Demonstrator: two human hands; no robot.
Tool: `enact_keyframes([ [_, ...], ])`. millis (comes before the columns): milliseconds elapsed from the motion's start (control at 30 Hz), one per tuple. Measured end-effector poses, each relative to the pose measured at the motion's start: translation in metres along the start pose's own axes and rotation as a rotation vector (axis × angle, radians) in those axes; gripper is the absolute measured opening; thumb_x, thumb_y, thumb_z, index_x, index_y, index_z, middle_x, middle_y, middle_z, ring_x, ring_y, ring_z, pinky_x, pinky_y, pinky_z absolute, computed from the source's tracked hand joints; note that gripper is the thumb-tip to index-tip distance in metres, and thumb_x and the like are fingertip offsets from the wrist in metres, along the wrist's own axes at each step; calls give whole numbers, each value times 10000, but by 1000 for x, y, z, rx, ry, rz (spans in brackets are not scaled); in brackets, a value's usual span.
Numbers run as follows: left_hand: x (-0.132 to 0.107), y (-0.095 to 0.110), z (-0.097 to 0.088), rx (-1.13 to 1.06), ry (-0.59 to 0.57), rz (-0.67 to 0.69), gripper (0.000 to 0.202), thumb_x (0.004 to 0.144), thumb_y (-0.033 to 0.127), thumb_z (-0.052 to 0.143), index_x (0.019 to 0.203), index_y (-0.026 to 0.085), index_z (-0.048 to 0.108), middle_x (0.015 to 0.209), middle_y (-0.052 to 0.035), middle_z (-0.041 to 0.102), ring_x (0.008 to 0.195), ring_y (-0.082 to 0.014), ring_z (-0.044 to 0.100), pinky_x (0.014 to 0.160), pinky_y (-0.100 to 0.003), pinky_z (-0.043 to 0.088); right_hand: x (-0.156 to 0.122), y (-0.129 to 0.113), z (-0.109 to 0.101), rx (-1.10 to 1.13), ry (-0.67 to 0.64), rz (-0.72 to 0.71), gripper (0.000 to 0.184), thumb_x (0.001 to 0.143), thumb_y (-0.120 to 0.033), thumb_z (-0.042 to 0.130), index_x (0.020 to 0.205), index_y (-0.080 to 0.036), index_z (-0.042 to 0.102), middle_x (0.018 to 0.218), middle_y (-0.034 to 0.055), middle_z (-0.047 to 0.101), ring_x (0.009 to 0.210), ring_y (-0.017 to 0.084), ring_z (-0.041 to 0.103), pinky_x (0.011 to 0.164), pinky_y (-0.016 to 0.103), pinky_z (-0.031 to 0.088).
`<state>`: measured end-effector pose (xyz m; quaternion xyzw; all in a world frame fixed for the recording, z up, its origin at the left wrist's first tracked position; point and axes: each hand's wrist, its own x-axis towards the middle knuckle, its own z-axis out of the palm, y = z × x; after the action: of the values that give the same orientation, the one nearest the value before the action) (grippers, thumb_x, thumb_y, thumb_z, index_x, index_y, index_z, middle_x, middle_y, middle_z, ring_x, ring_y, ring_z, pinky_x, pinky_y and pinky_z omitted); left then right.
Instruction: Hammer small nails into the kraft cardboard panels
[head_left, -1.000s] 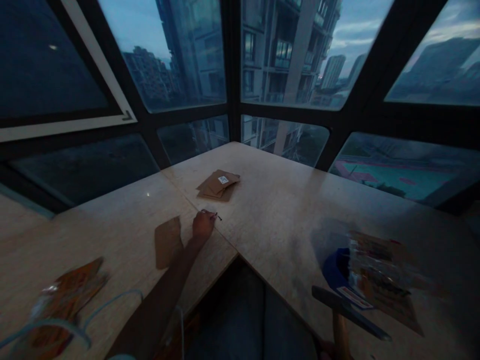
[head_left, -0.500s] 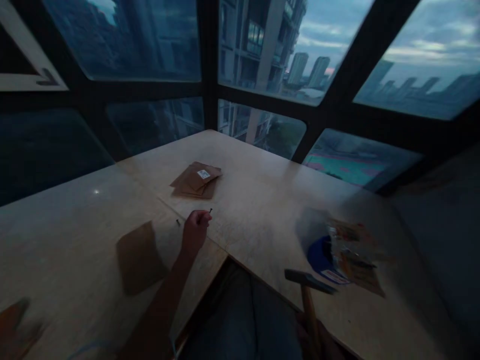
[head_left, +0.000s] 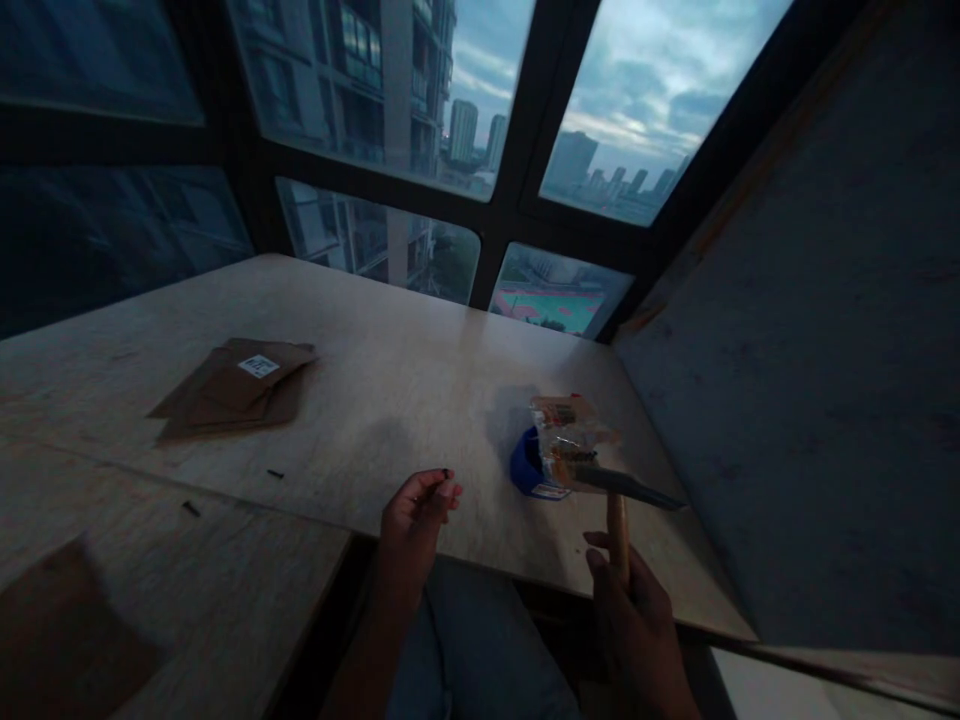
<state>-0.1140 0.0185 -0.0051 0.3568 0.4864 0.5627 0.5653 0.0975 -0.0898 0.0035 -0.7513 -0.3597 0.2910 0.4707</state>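
Observation:
My left hand [head_left: 420, 515] is closed in a pinch above the tabletop's front edge. A small dark tip, seemingly of a nail [head_left: 447, 473], pokes out between its thumb and fingers; the rest is hidden. Around the wooden handle of a hammer [head_left: 618, 520], my right hand [head_left: 634, 590] is wrapped, and the dark metal head is up and lying sideways. Two more dark nails lie to the left: one nail [head_left: 275, 473] beyond the board seam, another nail [head_left: 191, 508] on the near side of it.
Behind the hammer head stands a blue container [head_left: 531, 465] with clear plastic packets [head_left: 566, 435] on it. Flat brown envelopes [head_left: 232, 390] are stacked at left; a brown sheet [head_left: 75, 630] lies nearer. Windows and a grey wall [head_left: 810, 350] border the pale tabletop [head_left: 420, 370].
The view has swung right. My left hand has moved right, away from the envelopes, and a second nail now shows on the tabletop. My right hand has raised the hammer near the blue container.

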Motion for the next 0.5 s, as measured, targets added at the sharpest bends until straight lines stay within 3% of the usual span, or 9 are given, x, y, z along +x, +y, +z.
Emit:
enact_keyframes([
  [200, 13, -8, 64, 90, -193, 67, 258, 713, 387, 745, 808, 157, 676, 763, -61, 745, 709, -182, 698, 672, -278, 525, 34, 11, -31, 252, 60, 92, 633, 749, -668, 678, 1152, -191, 576, 505, -129, 287, 378, 79, 257, 351, 182, 199],
  [400, 44, -16, 121, 399, -266, 377, 53, 744, 210, 705, 770, 180, 741, 851, -50, 740, 769, -161, 670, 667, -252, 492, 53, 25, -46, 118, 88, 21, 596, 748, -686, 660, 1060, -178, 647, 515, -95, 331, 413, 93, 304, 376, 205, 237],
  [500, 54, -22, 139, 459, -321, 351, 63, 770, 179, 696, 797, 175, 752, 787, -34, 733, 703, -145, 656, 635, -238, 484, 59, 23, -48, 48, 78, -13, 554, 789, -670, 621, 1047, -181, 658, 549, -71, 379, 448, 107, 341, 398, 216, 265],
])
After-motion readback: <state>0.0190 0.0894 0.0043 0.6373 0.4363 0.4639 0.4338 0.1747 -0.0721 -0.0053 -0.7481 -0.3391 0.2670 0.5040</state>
